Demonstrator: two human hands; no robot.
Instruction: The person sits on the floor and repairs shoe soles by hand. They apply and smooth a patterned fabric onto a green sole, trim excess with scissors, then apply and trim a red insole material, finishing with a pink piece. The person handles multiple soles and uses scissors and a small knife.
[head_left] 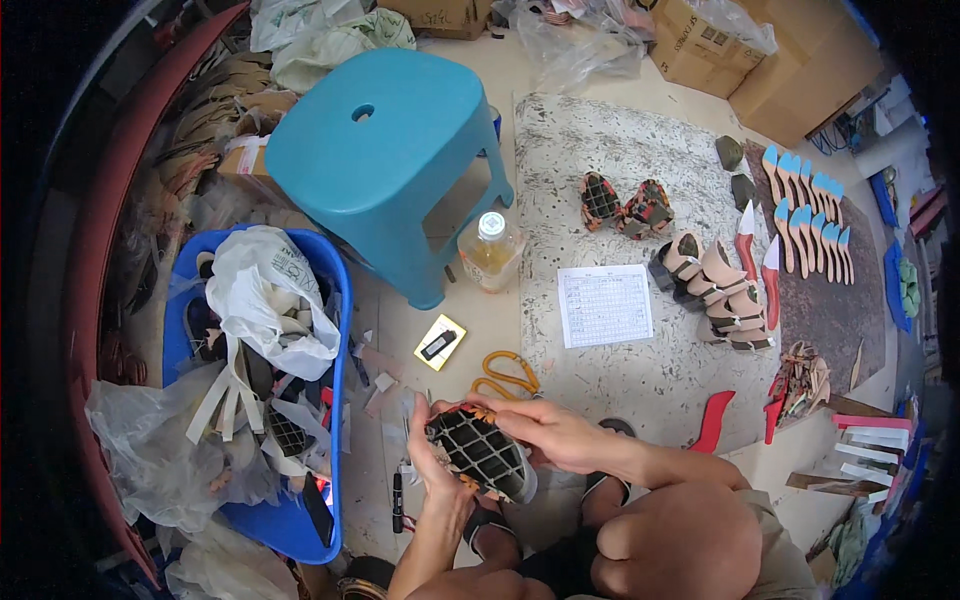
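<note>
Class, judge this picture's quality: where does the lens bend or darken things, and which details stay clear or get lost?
Head view: the red panel bows along the left rim, and the corners go black; head view: the grid on the shoe in the left hand and right hand reads clearly; head view: the paper's writing is too small to read.

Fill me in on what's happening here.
The person's left hand holds a dark, grid-patterned shoe piece from one side, and the right hand grips its upper edge. Farther off, two similar pieces sit on a speckled board, beyond a printed sheet. A crammed blue bin stands to the left.
</note>
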